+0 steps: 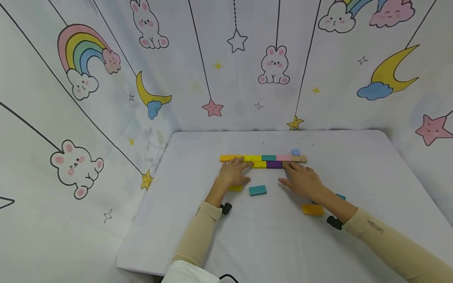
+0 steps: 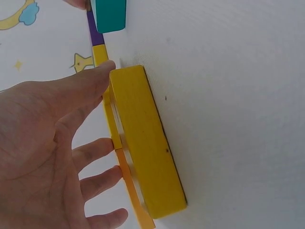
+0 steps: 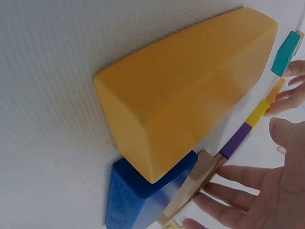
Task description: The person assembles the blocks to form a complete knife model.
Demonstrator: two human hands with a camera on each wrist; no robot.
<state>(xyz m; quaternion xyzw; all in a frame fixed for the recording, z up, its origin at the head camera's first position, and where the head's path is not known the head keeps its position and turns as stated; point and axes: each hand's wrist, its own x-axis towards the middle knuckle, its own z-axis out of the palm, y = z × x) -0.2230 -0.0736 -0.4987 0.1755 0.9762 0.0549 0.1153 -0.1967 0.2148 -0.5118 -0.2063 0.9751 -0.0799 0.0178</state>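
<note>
Two touching rows of coloured blocks lie across the white table. In the back row are an orange block (image 1: 226, 158), a yellow block (image 1: 253, 158), a teal block (image 1: 269, 157), a pink block (image 1: 284, 157) and a plain wooden block (image 1: 300, 158). The front row shows a yellow block (image 1: 260, 164), a purple block (image 1: 274, 164) and a brown block (image 1: 284, 165), partly under fingers. My left hand (image 1: 233, 173) rests its extended fingers along the rows' left part. With loosely spread fingers, my right hand (image 1: 302, 181) touches the front row's right end.
A loose yellow block (image 2: 147, 143) lies beneath the left hand. Nearer me are a teal block (image 1: 257, 190) and an orange block (image 1: 313, 210). Beside the orange one is a blue block (image 3: 138, 195). A small light-blue block (image 1: 295, 152) sits behind the rows. Patterned cloth (image 1: 244, 86) rises behind.
</note>
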